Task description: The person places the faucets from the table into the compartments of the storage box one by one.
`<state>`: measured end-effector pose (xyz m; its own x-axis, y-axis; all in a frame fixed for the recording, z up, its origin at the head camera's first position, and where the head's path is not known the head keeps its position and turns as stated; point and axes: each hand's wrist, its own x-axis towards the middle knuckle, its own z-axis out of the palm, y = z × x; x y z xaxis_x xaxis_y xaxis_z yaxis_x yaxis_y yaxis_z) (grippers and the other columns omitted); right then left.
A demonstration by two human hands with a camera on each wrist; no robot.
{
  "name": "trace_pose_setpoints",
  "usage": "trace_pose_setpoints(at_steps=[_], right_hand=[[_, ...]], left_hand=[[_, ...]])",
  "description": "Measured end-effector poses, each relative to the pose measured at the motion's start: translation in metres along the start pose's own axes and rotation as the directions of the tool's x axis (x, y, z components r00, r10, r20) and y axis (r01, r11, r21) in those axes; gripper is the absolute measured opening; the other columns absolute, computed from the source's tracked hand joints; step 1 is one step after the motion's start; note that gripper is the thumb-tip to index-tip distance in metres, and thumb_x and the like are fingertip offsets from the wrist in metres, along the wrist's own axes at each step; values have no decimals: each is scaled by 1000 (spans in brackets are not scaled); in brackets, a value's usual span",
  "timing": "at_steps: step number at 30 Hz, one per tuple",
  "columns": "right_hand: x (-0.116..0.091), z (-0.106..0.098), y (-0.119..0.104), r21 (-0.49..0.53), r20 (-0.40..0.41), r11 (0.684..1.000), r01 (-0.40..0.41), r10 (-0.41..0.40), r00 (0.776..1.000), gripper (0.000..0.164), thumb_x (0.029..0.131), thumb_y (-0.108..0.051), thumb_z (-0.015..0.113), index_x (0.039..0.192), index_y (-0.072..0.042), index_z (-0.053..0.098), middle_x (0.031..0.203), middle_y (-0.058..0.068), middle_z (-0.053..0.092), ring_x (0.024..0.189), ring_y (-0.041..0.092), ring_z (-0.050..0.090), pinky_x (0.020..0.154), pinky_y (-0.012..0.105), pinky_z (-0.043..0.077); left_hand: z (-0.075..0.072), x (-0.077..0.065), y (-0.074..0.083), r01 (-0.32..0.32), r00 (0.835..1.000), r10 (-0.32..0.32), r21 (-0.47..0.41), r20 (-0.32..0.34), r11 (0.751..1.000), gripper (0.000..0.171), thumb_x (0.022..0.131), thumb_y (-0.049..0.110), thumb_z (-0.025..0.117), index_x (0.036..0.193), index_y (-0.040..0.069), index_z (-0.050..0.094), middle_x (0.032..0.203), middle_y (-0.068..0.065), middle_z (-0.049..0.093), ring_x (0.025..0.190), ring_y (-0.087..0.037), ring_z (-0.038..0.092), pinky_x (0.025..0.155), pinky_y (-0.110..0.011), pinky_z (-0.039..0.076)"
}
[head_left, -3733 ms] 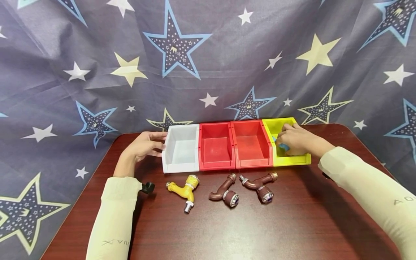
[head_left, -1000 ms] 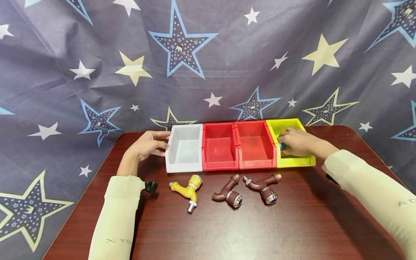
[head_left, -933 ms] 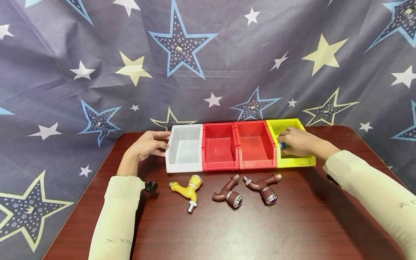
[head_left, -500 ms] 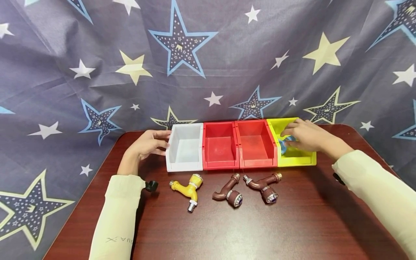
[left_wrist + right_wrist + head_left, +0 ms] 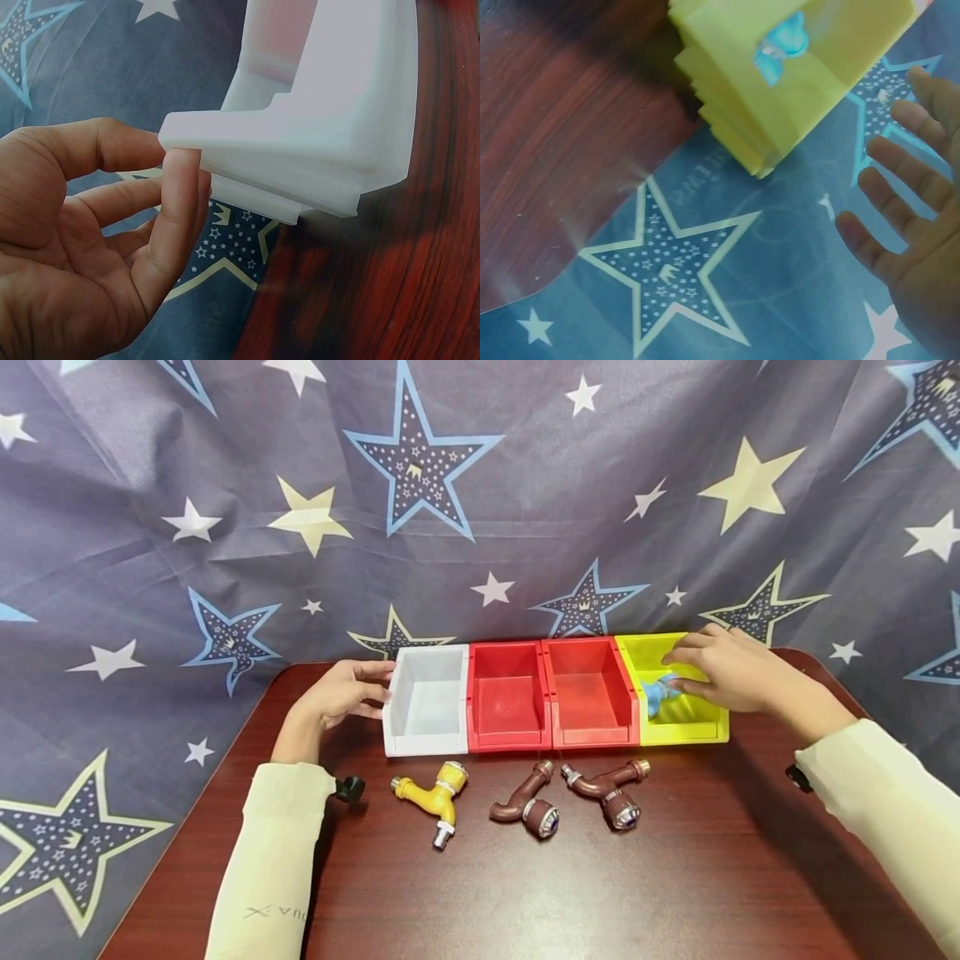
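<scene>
My left hand [image 5: 335, 697] touches the outer left side of the white bin [image 5: 425, 745] with loosely spread fingers; in the left wrist view the fingertips [image 5: 180, 161] meet the rim's corner. My right hand [image 5: 738, 672] hovers over the right side of the yellow bin [image 5: 678, 733], fingers spread and holding nothing. Inside that bin lies a light blue tap [image 5: 657, 695], partly behind the right fingertips in the head view. The right wrist view shows the blue tap [image 5: 786, 39] apart from the relaxed fingers.
Two red bins [image 5: 506, 742] [image 5: 592, 739] stand between the white and yellow ones. In front of the row lie a yellow tap [image 5: 431, 800] and two brown taps [image 5: 521, 802] [image 5: 609, 789] on the wooden table [image 5: 570, 893]. A star-patterned cloth [image 5: 525, 510] hangs behind.
My right hand has let go of the blue tap in the yellow bin and moved up and right, so more of the tap shows. The left hand stays at the white bin.
</scene>
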<state>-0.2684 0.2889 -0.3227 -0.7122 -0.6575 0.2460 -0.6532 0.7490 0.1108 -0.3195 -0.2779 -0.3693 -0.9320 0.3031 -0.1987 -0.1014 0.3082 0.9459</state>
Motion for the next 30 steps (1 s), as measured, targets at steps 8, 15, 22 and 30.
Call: trace_pose_setpoints(at_steps=[8,15,22,30], right_hand=[[-2,-2,-21,13,-26,999,48,-47,999,38,86,-24,82,121,-11,73,117,8,70,104,33,58,80,52,49],[-1,-1,-40,9,-42,994,111,-111,993,39,86,-25,81,121,-11,73,115,10,69,106,34,57,80,55,48],[-4,7,-60,16,-71,985,172,-170,983,38,85,-27,83,119,-13,73,111,9,71,104,32,59,84,53,47],[-11,19,-83,13,-29,978,208,-208,978,42,86,-34,81,121,-12,73,113,4,69,106,29,57,90,51,48]], left_hand=[[0,1,-3,2,1000,-2,6,-13,1000,64,90,-7,63,151,-1,45,147,-26,49,94,-20,65,75,-40,62],[0,0,-1,0,1000,0,3,-5,1000,66,90,-8,63,152,-2,43,148,-27,48,94,-20,65,75,-38,62],[1,-1,-1,2,1000,-2,3,-12,1000,66,90,-8,64,153,-1,44,148,-27,48,93,-18,66,74,-37,62],[0,-1,-1,1,1000,-1,0,-11,1000,65,91,-8,63,152,-1,44,148,-26,49,94,-19,65,75,-39,62]])
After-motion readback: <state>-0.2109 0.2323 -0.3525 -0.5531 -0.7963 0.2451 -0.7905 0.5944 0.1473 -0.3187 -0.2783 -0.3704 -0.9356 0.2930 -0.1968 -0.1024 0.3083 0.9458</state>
